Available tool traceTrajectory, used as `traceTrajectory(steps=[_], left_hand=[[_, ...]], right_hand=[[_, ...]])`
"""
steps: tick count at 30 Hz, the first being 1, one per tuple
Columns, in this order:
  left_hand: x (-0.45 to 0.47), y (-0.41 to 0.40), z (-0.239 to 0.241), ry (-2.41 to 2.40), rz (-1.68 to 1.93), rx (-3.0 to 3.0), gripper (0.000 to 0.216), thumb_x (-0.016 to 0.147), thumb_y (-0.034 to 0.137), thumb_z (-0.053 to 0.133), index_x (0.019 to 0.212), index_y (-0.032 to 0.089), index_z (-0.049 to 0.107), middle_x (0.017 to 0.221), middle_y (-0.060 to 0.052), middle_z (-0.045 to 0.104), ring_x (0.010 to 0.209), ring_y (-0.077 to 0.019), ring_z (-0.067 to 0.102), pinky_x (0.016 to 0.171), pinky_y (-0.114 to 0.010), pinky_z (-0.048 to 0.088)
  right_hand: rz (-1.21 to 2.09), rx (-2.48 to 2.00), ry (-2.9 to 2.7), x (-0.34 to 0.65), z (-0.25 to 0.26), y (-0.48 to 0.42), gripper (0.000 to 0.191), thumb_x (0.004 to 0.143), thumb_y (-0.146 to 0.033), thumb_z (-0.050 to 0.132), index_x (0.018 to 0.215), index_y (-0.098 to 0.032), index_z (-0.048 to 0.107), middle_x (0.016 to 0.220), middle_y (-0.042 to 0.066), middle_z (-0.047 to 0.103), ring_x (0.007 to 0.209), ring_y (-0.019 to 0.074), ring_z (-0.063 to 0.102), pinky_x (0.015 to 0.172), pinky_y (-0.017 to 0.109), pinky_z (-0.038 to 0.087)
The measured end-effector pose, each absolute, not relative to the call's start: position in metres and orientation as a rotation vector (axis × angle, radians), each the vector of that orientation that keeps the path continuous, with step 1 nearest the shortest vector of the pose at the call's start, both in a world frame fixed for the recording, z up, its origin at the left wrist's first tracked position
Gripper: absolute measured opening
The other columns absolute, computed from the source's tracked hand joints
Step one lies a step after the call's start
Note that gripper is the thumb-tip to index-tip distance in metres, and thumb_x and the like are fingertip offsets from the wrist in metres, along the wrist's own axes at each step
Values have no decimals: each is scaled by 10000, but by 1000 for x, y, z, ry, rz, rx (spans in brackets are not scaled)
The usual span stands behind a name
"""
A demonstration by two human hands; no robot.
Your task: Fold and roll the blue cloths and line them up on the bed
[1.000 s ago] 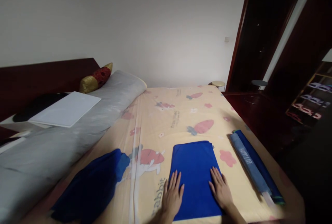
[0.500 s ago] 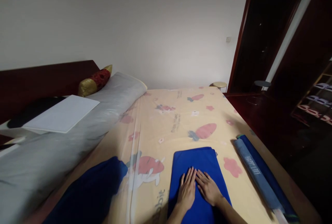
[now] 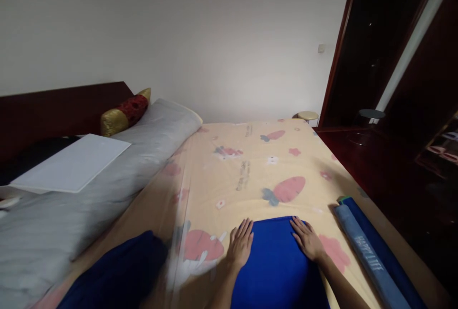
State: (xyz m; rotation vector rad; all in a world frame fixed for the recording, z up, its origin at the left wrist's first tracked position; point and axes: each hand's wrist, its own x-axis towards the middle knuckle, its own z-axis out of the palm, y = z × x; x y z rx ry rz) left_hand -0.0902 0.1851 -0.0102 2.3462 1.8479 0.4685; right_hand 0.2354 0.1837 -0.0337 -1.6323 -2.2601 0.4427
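A folded bright blue cloth (image 3: pixel 274 261) lies flat on the bed, its near end cut off by the bottom of the view. My left hand (image 3: pixel 240 243) rests at its far left corner, fingers stretched forward. On the far right corner lies my right hand (image 3: pixel 307 239), palm down with the fingers extended. Neither hand is closed around anything. Left of my hands, a crumpled dark blue cloth (image 3: pixel 118 271) sits on the sheet.
Two rolled blue bundles, one a lighter roll (image 3: pixel 368 254) lettered "HAPPY LIFE", lie along the bed's right side. A long grey pillow (image 3: pixel 153 142) carries a white board (image 3: pixel 77 163). Behind it is a red-gold cushion (image 3: pixel 125 113). Stools (image 3: pixel 307 115) stand beyond the bed.
My hands have moved apart from the middle of the blue cloth out to its two far corners. The view has shifted slightly.
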Motion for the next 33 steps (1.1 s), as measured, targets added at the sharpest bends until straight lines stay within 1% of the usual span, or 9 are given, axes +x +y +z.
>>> traceTrajectory(steps=[4, 7, 12, 14, 17, 24, 29, 31, 33], left_hand=[[-97, 194, -4, 1969, 557, 2245, 443, 928, 350, 247, 1253, 260, 533, 1312, -49, 625, 1241, -168, 516, 1063, -401, 344], [-102, 204, 0, 2080, 619, 2151, 371, 911, 336, 294, 1063, 247, 620, 1128, -61, 685, 1099, -198, 574, 957, -404, 399], [-112, 223, -2, 2116, 687, 2042, 122, 800, 222, 486, 790, 221, 608, 848, -20, 662, 843, -159, 599, 800, -312, 445], [-115, 228, -3, 2094, 704, 2025, 86, 762, 185, 517, 729, 217, 590, 789, -5, 646, 777, -140, 588, 749, -278, 444], [-118, 230, -1, 2054, 712, 2039, 101, 732, 156, 533, 663, 219, 568, 742, 9, 629, 762, -134, 572, 740, -264, 432], [-126, 221, 9, 2096, 663, 2029, 157, 775, 175, 449, 694, 225, 573, 763, -1, 628, 784, -142, 554, 754, -284, 401], [-132, 213, 16, 2248, 557, 1957, 170, 781, 195, 443, 732, 233, 601, 819, -6, 653, 874, -177, 564, 788, -336, 374], [-125, 210, 16, 2309, 523, 1933, 230, 801, 187, 401, 822, 230, 626, 907, -34, 674, 939, -208, 572, 821, -381, 386], [-107, 206, 13, 2314, 518, 1969, 355, 834, 168, 331, 1036, 212, 620, 1115, -86, 668, 1081, -232, 554, 914, -433, 389]], right_hand=[[358, -1849, -2024, 241, -37, 187, 507, 955, -433, 209, 1351, -203, 428, 1447, 105, 463, 1345, 242, 388, 1076, 486, 309], [320, -1978, -1877, 241, -34, 194, 423, 933, -384, 299, 1261, -199, 492, 1279, 118, 585, 1188, 273, 501, 976, 477, 357], [368, -2062, -1769, 236, -23, 212, 220, 866, -301, 423, 990, -222, 586, 1014, 62, 666, 995, 231, 579, 816, 374, 381], [383, -2059, -1758, 235, -18, 216, 182, 855, -304, 442, 937, -227, 585, 983, 45, 673, 983, 212, 585, 812, 350, 368], [390, -2046, -1754, 235, -13, 217, 171, 853, -324, 450, 909, -227, 580, 972, 35, 676, 978, 202, 586, 814, 336, 358], [375, -2034, -1791, 232, -9, 214, 203, 882, -354, 413, 898, -226, 570, 947, 28, 678, 940, 192, 598, 812, 332, 365], [306, -1988, -1915, 227, -6, 221, 181, 869, -270, 429, 928, -235, 596, 959, 38, 682, 974, 219, 588, 839, 363, 378], [264, -1992, -1943, 224, -6, 222, 242, 873, -236, 394, 972, -212, 614, 988, 82, 681, 999, 261, 582, 862, 412, 384], [218, -2010, -1947, 215, -6, 220, 354, 892, -225, 320, 1088, -151, 606, 1101, 167, 654, 1071, 320, 561, 912, 493, 372]])
